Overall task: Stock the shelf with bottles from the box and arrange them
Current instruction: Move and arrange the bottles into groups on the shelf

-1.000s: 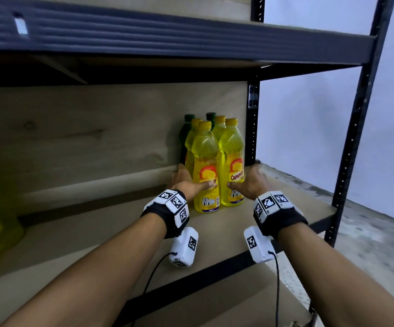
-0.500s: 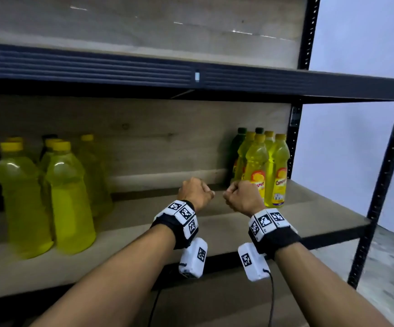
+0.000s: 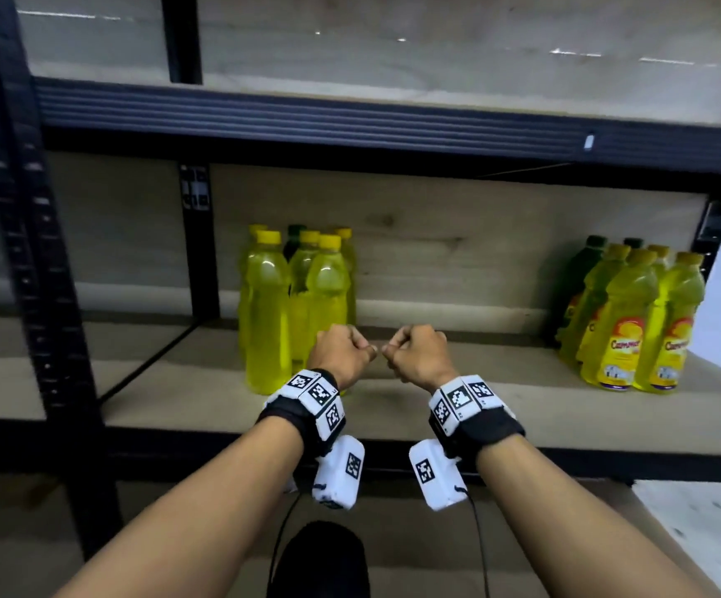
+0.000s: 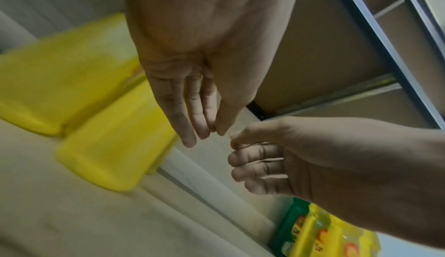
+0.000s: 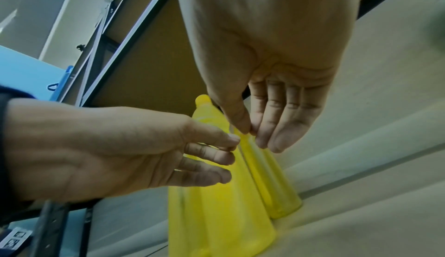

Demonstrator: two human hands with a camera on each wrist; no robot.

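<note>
Two clusters of bottles stand on the wooden shelf board (image 3: 436, 407). Several plain yellow bottles (image 3: 263, 312) stand left of centre, with one dark green bottle among them. Several labelled yellow bottles (image 3: 621, 325) with green ones behind stand at the far right. My left hand (image 3: 365, 349) and right hand (image 3: 388, 350) hover side by side over the shelf front, nearly touching, just right of the plain cluster. Both hold nothing. In the wrist views the left hand (image 4: 204, 133) and right hand (image 5: 257, 137) show loosely bent fingers with thumb tips resting against fingertips.
A dark metal beam (image 3: 350, 118) of the upper shelf runs overhead. A black upright post (image 3: 39, 274) stands at the left front and another post (image 3: 197, 235) behind the plain bottles. A dark rounded object (image 3: 319, 558) lies below between my forearms.
My hands let go of the labelled bottles at the right, pulled back and moved left with the view. They now hover empty beside the plain yellow cluster.
</note>
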